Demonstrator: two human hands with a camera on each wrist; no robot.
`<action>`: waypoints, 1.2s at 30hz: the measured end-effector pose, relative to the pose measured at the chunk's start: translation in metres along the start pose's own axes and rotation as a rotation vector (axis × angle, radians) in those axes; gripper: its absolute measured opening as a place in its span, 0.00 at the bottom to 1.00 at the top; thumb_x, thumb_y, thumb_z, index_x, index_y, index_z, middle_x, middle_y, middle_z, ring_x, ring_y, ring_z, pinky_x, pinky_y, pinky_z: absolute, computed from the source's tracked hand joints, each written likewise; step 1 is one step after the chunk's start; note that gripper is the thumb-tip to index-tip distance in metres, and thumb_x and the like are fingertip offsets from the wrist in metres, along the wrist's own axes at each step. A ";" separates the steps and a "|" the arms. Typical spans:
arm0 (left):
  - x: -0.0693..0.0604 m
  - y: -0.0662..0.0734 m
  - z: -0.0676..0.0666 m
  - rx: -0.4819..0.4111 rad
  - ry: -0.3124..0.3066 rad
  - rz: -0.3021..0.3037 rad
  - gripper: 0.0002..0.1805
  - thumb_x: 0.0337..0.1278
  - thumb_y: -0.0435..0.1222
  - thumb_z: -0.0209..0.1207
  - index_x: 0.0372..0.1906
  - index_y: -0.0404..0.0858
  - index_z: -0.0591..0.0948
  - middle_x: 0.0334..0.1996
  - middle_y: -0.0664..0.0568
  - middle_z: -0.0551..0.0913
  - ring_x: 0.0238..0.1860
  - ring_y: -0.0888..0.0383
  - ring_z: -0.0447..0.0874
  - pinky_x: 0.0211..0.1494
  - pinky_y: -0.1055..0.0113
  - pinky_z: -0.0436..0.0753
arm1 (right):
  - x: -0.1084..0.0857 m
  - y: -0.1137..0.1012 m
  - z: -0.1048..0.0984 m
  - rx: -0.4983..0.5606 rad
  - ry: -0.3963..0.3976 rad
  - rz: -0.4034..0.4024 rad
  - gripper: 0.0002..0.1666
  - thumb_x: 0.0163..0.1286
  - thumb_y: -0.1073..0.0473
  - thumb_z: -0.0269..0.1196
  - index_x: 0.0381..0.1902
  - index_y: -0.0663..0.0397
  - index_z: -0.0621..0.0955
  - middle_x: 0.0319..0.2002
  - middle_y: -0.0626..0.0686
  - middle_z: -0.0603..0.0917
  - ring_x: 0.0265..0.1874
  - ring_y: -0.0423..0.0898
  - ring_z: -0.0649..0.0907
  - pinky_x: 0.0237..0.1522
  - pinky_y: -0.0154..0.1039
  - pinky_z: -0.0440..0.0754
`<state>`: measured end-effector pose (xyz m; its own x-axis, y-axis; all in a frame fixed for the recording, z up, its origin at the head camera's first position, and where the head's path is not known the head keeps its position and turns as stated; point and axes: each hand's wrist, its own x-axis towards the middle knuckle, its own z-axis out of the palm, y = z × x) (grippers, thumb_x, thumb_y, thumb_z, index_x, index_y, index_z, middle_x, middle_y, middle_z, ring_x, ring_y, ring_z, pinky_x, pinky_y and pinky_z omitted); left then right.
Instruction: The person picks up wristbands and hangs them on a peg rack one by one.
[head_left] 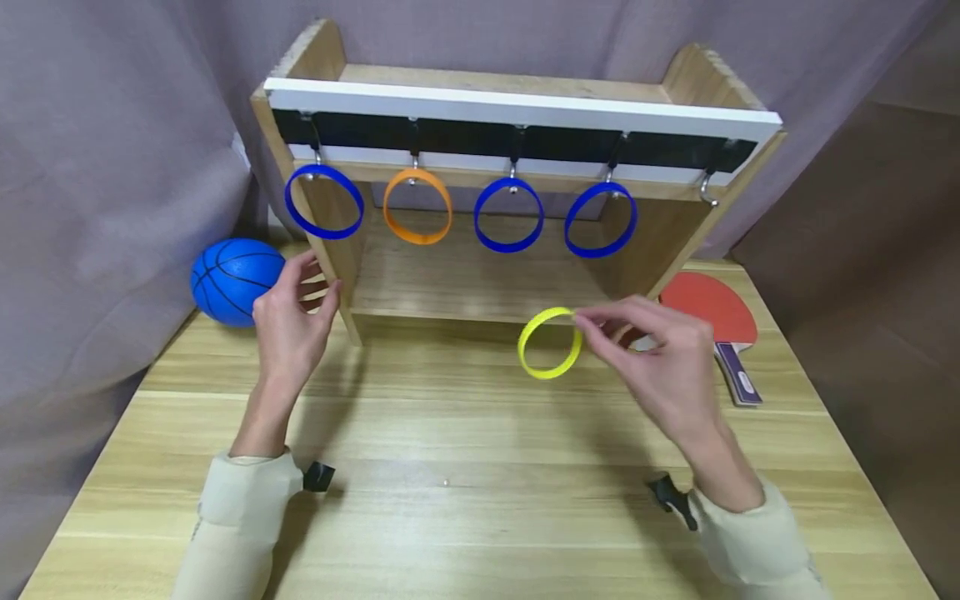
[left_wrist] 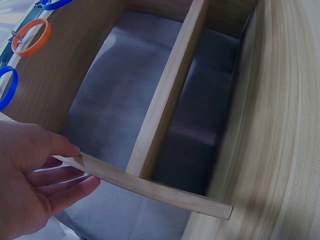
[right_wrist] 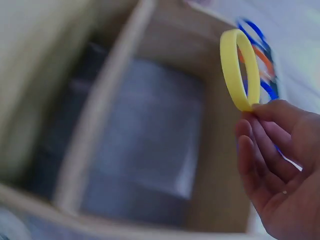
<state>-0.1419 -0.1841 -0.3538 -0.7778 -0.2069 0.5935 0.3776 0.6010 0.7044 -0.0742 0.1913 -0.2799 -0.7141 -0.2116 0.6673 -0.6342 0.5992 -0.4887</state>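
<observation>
A yellow wristband [head_left: 550, 343] is pinched between the thumb and index finger of my right hand [head_left: 660, 354], raised in front of the wooden shelf [head_left: 480, 315]. In the right wrist view the band [right_wrist: 232, 70] stands up above the fingertips. My left hand [head_left: 292, 317] grips the front edge of the shelf's left side panel, thumb inside and fingers outside. From hooks along the shelf's top rail hang a blue wristband [head_left: 325, 202], an orange wristband [head_left: 417, 207] and two more blue wristbands. The rightmost hook [head_left: 708, 190] carries no band.
Left of the shelf, close to my left hand, sits a blue ball [head_left: 236, 282] with black lines. A red table tennis paddle [head_left: 711, 308] lies to the right, partly behind my right hand. Grey curtain [head_left: 112, 167] encloses the wooden table [head_left: 450, 517].
</observation>
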 end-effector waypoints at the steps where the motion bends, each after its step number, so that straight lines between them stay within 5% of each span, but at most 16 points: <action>1: 0.000 0.000 0.000 0.003 0.000 0.001 0.22 0.55 0.29 0.67 0.56 0.37 0.80 0.46 0.44 0.86 0.40 0.49 0.88 0.38 0.76 0.85 | 0.007 -0.003 -0.012 -0.029 0.058 -0.008 0.11 0.53 0.70 0.74 0.36 0.57 0.89 0.32 0.48 0.88 0.26 0.35 0.82 0.26 0.22 0.80; 6: 0.000 0.001 0.000 0.016 -0.003 0.005 0.21 0.55 0.30 0.67 0.56 0.37 0.80 0.46 0.44 0.86 0.40 0.50 0.88 0.37 0.78 0.84 | 0.035 -0.016 -0.055 -0.128 0.318 0.020 0.10 0.55 0.66 0.74 0.36 0.60 0.89 0.32 0.56 0.88 0.29 0.33 0.83 0.32 0.20 0.79; 12: 0.000 0.001 -0.001 0.012 -0.004 0.005 0.21 0.55 0.29 0.67 0.56 0.37 0.80 0.46 0.44 0.86 0.40 0.50 0.88 0.37 0.81 0.83 | 0.055 -0.005 -0.073 -0.233 0.502 0.024 0.09 0.61 0.57 0.70 0.35 0.57 0.90 0.31 0.56 0.88 0.28 0.27 0.82 0.32 0.16 0.77; 16: 0.000 0.002 -0.001 0.015 -0.004 0.005 0.22 0.55 0.29 0.67 0.56 0.38 0.80 0.46 0.44 0.86 0.40 0.50 0.88 0.37 0.81 0.83 | 0.059 0.008 -0.075 -0.317 0.523 0.016 0.11 0.64 0.54 0.67 0.37 0.55 0.90 0.33 0.53 0.88 0.30 0.24 0.80 0.34 0.15 0.76; 22: 0.000 0.001 0.000 0.016 -0.002 0.003 0.21 0.55 0.29 0.66 0.56 0.37 0.79 0.46 0.44 0.86 0.40 0.49 0.88 0.37 0.62 0.88 | 0.056 0.017 -0.074 -0.364 0.493 0.025 0.15 0.66 0.51 0.66 0.42 0.54 0.89 0.36 0.53 0.88 0.32 0.20 0.77 0.37 0.15 0.76; 28: 0.000 0.001 -0.001 0.022 0.000 0.006 0.22 0.55 0.30 0.67 0.56 0.38 0.80 0.46 0.44 0.86 0.40 0.51 0.88 0.37 0.68 0.88 | 0.053 0.016 -0.072 -0.366 0.472 0.017 0.15 0.65 0.51 0.66 0.42 0.55 0.89 0.36 0.53 0.89 0.33 0.21 0.78 0.36 0.15 0.75; 36: -0.001 0.001 0.000 0.012 0.000 0.009 0.21 0.56 0.29 0.66 0.56 0.37 0.79 0.46 0.42 0.86 0.40 0.48 0.88 0.37 0.55 0.88 | 0.052 0.017 -0.072 -0.379 0.461 0.011 0.15 0.66 0.51 0.65 0.42 0.55 0.89 0.36 0.52 0.89 0.32 0.20 0.78 0.35 0.13 0.74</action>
<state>-0.1412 -0.1836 -0.3537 -0.7744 -0.2012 0.5998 0.3787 0.6121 0.6942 -0.1010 0.2457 -0.2130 -0.4643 0.1023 0.8797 -0.4168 0.8512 -0.3190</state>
